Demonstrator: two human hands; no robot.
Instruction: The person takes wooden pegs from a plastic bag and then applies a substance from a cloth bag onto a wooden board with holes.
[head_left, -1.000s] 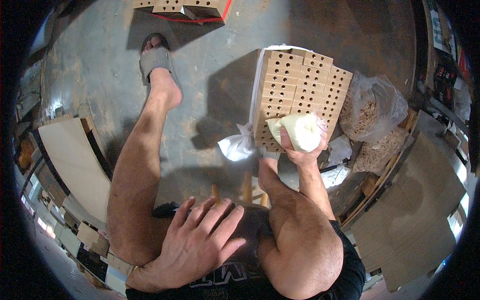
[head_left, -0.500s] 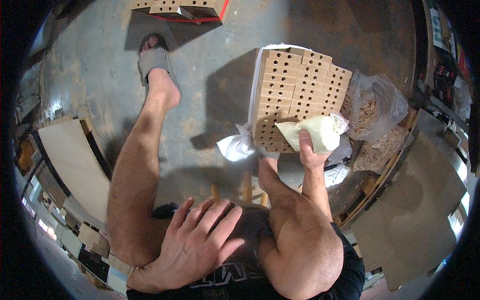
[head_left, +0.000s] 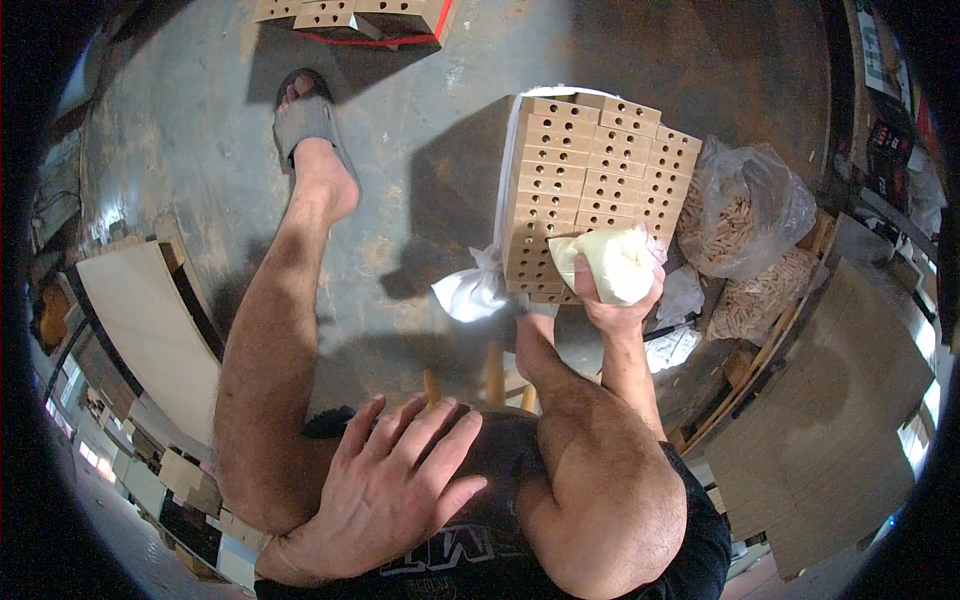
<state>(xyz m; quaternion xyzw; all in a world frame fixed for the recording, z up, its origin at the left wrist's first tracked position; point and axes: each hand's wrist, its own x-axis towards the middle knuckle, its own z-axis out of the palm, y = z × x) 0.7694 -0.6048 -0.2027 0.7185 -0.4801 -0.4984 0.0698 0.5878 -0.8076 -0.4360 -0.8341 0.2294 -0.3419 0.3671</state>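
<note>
My right hand [head_left: 620, 305] grips a soft plastic bag of pale yellow paste [head_left: 618, 262], its fingers wrapped round it from below. The bag's tapered end points left, over the lower rows of a stack of wooden blocks [head_left: 560, 185]. Pairs of round holes show in the block ends, and a white strip tied in a knot [head_left: 470, 287] runs along the stack's left side. Whether the bag's tip touches a hole I cannot tell. My left hand [head_left: 405, 480] rests on my lap with its fingers spread, holding nothing.
Right of the stack lie a clear bag of wooden dowels [head_left: 735, 215] and a second dowel bag [head_left: 760, 300]. Another block bundle [head_left: 380, 20] with a red band stands at the far left. Flat boards [head_left: 150, 320] lean at left, and a brown sheet [head_left: 830, 430] lies at right.
My right hand has turned and shifted slightly left with the paste bag, and more of its fingers show round it. My left hand has stayed in place.
</note>
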